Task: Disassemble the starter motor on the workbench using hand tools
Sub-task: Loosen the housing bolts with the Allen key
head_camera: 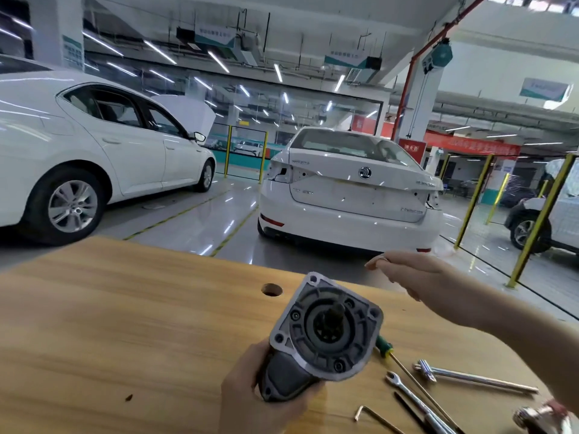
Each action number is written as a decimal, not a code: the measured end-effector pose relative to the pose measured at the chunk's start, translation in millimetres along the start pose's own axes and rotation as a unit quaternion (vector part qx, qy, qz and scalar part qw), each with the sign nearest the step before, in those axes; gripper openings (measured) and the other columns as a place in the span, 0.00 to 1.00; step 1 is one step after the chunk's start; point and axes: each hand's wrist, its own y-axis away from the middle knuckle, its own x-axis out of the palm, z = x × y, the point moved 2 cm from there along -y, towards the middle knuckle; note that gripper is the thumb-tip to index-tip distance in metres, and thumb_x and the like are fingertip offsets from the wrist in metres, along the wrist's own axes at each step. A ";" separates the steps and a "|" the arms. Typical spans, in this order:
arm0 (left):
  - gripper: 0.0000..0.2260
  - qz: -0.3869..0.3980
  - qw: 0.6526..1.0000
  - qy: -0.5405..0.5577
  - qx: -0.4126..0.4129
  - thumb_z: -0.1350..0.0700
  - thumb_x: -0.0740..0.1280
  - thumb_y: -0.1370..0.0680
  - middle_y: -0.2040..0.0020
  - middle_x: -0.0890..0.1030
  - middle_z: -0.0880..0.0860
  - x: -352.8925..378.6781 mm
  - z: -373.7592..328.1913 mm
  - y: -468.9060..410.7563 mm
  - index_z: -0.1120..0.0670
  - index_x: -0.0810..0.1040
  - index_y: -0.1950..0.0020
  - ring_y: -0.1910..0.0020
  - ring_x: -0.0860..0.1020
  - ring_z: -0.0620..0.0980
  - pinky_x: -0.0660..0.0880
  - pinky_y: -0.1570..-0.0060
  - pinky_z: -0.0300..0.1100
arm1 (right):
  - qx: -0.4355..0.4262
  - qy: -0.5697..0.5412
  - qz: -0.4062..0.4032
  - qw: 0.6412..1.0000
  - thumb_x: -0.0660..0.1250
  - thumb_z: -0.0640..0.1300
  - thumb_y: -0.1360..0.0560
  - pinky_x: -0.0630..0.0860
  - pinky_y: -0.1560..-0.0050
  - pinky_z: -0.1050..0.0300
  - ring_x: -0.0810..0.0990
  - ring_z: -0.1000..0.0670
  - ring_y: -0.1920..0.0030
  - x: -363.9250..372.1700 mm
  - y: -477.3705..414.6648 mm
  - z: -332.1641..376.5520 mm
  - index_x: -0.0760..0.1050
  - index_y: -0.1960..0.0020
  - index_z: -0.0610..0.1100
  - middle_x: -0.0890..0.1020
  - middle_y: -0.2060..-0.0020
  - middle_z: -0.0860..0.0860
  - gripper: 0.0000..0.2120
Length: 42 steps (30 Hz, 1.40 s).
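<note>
My left hand (250, 389) grips the grey starter motor (322, 336) by its body and holds it above the wooden workbench (141, 324). The motor's flange end with the pinion shaft faces the camera. My right hand (413, 277) hovers over the bench's far edge, fingers straight and holding nothing. To the right of the motor lie the hand tools: a green-handled screwdriver (407, 374), an open-end wrench (410, 396), a T-handle wrench (463, 375) and a bent hex key (372, 416).
A round hole (271, 290) is cut in the benchtop behind the motor. A shiny metal part (539, 416) sits at the bottom right corner. Beyond the bench stand white cars (351, 189) on a glossy workshop floor, with yellow posts (539, 220) at the right.
</note>
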 end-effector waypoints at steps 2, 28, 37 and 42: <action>0.28 0.056 0.998 -0.035 -0.001 0.32 0.77 0.46 0.50 0.80 0.34 -1.3 1.0 3.0 0.29 0.73 0.48 0.56 0.79 0.32 0.73 0.58 0.24 | -0.028 0.002 0.009 1.000 0.51 0.53 0.22 0.66 0.65 0.75 0.72 0.70 0.68 -4.5 3.7 10.9 0.77 0.56 0.48 0.77 0.72 0.68 0.17; 0.29 -0.030 0.999 -0.023 0.017 0.37 0.79 0.49 0.58 0.85 0.43 -0.5 -14.7 -9.8 0.34 0.80 0.49 0.59 0.82 0.37 0.77 0.63 0.28 | -0.133 0.082 -0.019 0.987 0.62 0.47 0.25 0.65 0.70 0.64 0.64 0.56 0.74 22.0 -25.9 3.1 0.63 0.70 0.47 0.69 0.77 0.58 0.16; 0.27 -0.034 0.999 -0.032 0.018 0.44 0.78 0.49 0.61 0.85 0.43 2.3 -18.9 -7.1 0.34 0.81 0.52 0.62 0.82 0.38 0.76 0.65 0.28 | -0.138 0.108 0.012 0.984 0.61 0.46 0.27 0.64 0.69 0.64 0.63 0.56 0.73 21.5 -29.0 3.3 0.62 0.69 0.42 0.63 0.76 0.53 0.15; 0.27 -0.044 0.998 -0.043 0.024 0.44 0.78 0.50 0.64 0.84 0.43 2.7 -25.7 -9.0 0.34 0.80 0.52 0.64 0.81 0.37 0.74 0.67 0.26 | -0.133 0.119 0.017 0.984 0.61 0.46 0.26 0.65 0.69 0.65 0.64 0.56 0.72 24.3 -30.1 1.6 0.62 0.69 0.44 0.64 0.75 0.53 0.15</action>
